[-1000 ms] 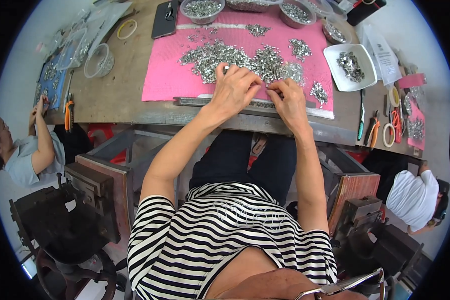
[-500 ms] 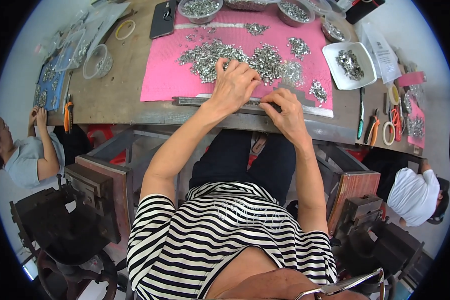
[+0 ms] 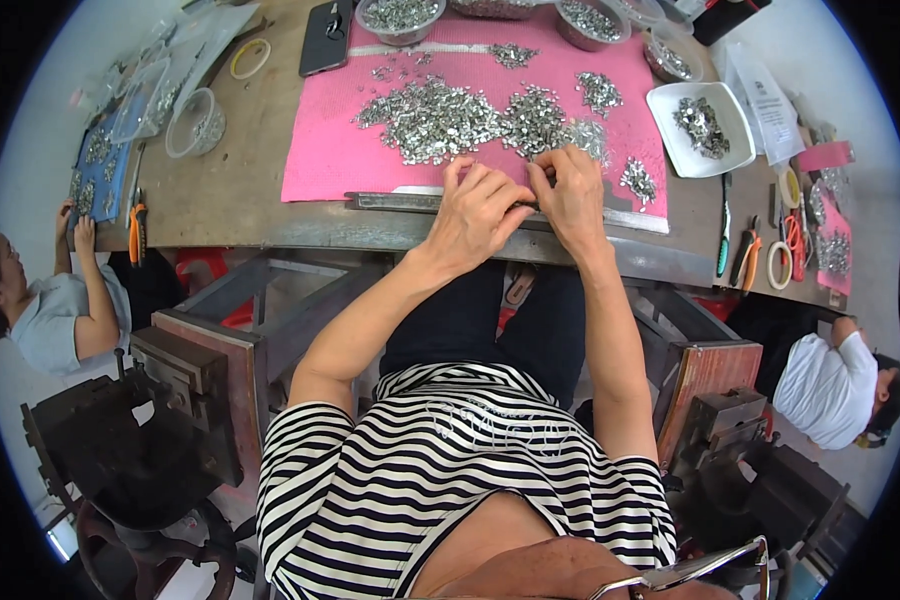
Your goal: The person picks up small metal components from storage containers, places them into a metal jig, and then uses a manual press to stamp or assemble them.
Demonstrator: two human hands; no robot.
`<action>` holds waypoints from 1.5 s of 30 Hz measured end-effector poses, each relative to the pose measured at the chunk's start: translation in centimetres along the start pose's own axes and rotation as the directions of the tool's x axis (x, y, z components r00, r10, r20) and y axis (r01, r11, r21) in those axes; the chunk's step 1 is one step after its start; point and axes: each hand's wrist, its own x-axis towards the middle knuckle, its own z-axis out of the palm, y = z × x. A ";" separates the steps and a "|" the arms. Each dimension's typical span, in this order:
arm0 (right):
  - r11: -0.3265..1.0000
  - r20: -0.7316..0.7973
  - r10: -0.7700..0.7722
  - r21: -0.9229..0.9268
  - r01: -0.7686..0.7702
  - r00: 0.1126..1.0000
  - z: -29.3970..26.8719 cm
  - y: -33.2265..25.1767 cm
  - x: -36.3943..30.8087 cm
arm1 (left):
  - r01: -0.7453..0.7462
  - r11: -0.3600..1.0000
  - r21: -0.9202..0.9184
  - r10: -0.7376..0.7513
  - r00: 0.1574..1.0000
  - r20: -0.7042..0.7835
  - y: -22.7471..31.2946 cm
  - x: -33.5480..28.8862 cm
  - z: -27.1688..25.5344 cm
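Observation:
My left hand (image 3: 477, 214) is over a long dark metal bar (image 3: 395, 202) along the pink mat's near edge. Its fingers are curled and its thumb points toward the bar; whatever they pinch is hidden. Close beside it, my right hand (image 3: 572, 200) bends thumb and fingers together above the bar's right part, and I cannot make out what is between them. Just beyond the hands spreads a large pile of small silvery metal pieces (image 3: 440, 122), with a second, darker pile (image 3: 535, 120) touching its right side.
Smaller heaps of pieces dot the pink mat (image 3: 315, 165). Tubs of pieces (image 3: 400, 38) line the far side. A white tray (image 3: 660, 120) stands right, near pliers (image 3: 745, 262) and tape rolls. A phone (image 3: 325, 40) lies far left. Two other people sit at either side.
My left hand has drawn back from the pile to the bar, moving nearer and slightly right. My right hand has shifted a little farther away, and the two hands are now close together.

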 end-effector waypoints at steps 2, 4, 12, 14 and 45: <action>1.000 0.010 -0.006 0.009 0.006 1.000 -0.1 0.1 -0.1 | 0.020 0.999 -0.026 -0.020 1.000 0.000 -0.4 -0.2 0.0; 0.996 0.007 0.025 0.088 -0.026 1.000 -0.3 0.3 -0.3 | 0.038 0.998 -0.055 -0.038 0.999 0.001 -0.6 -0.3 -0.3; 0.997 0.018 -0.031 0.066 0.030 0.999 -0.3 0.1 0.2 | -0.003 0.998 0.067 0.004 1.000 -0.024 -0.3 -0.4 -0.1; 0.996 0.035 -0.026 0.088 0.022 0.999 -0.6 0.2 0.2 | 0.008 0.999 0.050 -0.008 1.000 -0.005 -0.3 -0.4 -0.2; 0.990 0.050 0.063 0.124 -0.069 0.997 -2.0 0.8 -0.7 | 0.152 0.988 -0.013 -0.149 0.983 0.105 -2.9 1.2 -2.4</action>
